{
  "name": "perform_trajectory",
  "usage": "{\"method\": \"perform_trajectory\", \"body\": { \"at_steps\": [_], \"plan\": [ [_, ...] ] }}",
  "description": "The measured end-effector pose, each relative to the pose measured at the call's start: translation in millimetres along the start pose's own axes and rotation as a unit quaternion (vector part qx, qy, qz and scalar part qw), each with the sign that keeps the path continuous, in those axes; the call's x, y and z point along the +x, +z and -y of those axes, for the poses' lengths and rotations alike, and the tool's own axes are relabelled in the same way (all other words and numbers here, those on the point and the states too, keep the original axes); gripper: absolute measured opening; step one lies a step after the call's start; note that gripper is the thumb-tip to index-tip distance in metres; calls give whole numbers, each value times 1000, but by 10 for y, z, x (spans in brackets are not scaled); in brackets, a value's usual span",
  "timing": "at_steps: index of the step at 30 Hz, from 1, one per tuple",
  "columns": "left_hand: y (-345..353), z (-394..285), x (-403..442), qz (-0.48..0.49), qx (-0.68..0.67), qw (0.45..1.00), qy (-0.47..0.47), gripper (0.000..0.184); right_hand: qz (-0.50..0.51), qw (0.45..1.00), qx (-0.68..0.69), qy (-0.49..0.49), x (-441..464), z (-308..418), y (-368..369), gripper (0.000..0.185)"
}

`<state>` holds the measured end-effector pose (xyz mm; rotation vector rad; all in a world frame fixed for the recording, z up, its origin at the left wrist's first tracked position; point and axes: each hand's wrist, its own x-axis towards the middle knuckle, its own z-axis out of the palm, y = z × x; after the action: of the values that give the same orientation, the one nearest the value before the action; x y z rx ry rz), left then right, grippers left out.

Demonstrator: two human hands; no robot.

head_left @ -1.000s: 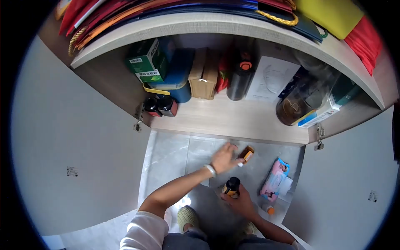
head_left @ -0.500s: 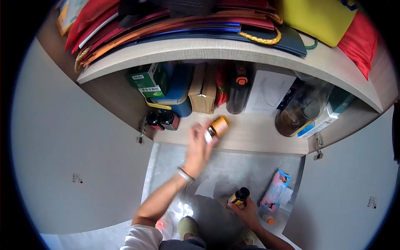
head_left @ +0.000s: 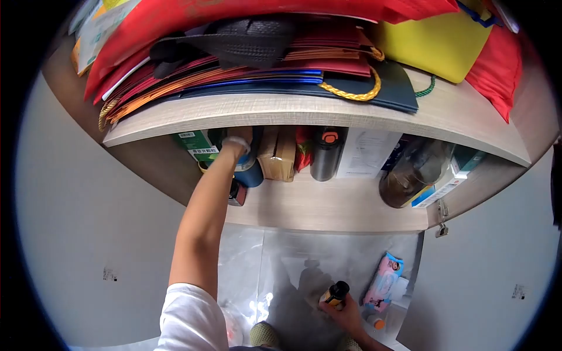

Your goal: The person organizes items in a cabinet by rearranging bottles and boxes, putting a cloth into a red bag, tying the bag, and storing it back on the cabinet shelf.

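My left arm stretches into the lower compartment, and my left hand (head_left: 241,134) is under the upper shelf. Only a bit of it shows past the bracelet (head_left: 235,143); the fingers are hidden. It is near a green box (head_left: 202,144) and a blue container (head_left: 252,175). A small dark jar (head_left: 237,193) stands below my forearm. Low in the view, my right hand (head_left: 348,316) grips a dark bottle (head_left: 335,294) with a black cap and yellow label, held upright and slightly tilted above the floor.
Folded gift bags (head_left: 246,82) lie on the upper shelf (head_left: 263,108). Below stand a brown carton (head_left: 277,158), a flask (head_left: 326,155) and a glass jug (head_left: 404,181). Open doors flank me. A wipes pack (head_left: 383,284) and an orange-capped bottle (head_left: 376,322) are on the floor.
My left hand, which held an orange-capped bottle over the lower shelf, has moved up and left, deep into the compartment; that bottle is out of sight. The view has tilted up. My right hand keeps its bottle.
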<state>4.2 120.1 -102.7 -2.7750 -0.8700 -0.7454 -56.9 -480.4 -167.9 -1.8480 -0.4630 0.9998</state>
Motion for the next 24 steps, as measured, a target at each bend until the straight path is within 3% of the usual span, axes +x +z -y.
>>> {"method": "perform_trajectory", "body": {
  "at_steps": [2,3,4,5,6,8,11,13,14,17,19,20,21,24],
  "plan": [
    [-627,-662,-254,58,7,998,-11,56,15,998,49,39,-30,27,-2,50],
    [-554,-806,-515,-26,105,992,72,56,15,998,50,40,-39,62,-5,50],
    [-676,-1077,-667,-87,-125,986,74,51,4,998,58,26,-33,124,-8,50],
    [-1073,-1413,-945,40,-222,974,37,43,-4,998,66,11,-27,206,-18,49],
    [-1222,-1686,-1222,73,-299,950,54,38,-1,998,64,10,-22,345,-39,49],
    [-1330,-2052,-1789,181,-461,855,156,46,-2,999,26,-25,0,656,-74,48],
    [-1764,-2394,-2324,306,-504,787,183,56,-4,995,-11,-100,80,832,-46,51],
    [-1771,-2375,-2342,451,-516,712,155,60,15,993,-22,-111,146,818,-48,56],
    [-1803,-2354,-2339,450,-515,713,155,60,26,988,-39,-148,152,858,-53,54],
    [-1969,-2341,-2349,370,-514,723,275,52,28,974,-55,-219,149,810,-44,55],
    [-2085,-2361,-2311,417,-493,722,249,47,29,968,-66,-242,104,772,-45,58],
    [-2064,-2319,-2254,364,-487,763,218,45,72,968,-144,-192,103,723,-100,73],
    [-2045,-2241,-2155,311,-479,799,186,43,69,969,-142,-190,80,704,-153,73],
    [-2123,-1728,-1402,37,-224,970,87,34,32,983,-126,-133,-86,846,-371,67]
  ]
}}
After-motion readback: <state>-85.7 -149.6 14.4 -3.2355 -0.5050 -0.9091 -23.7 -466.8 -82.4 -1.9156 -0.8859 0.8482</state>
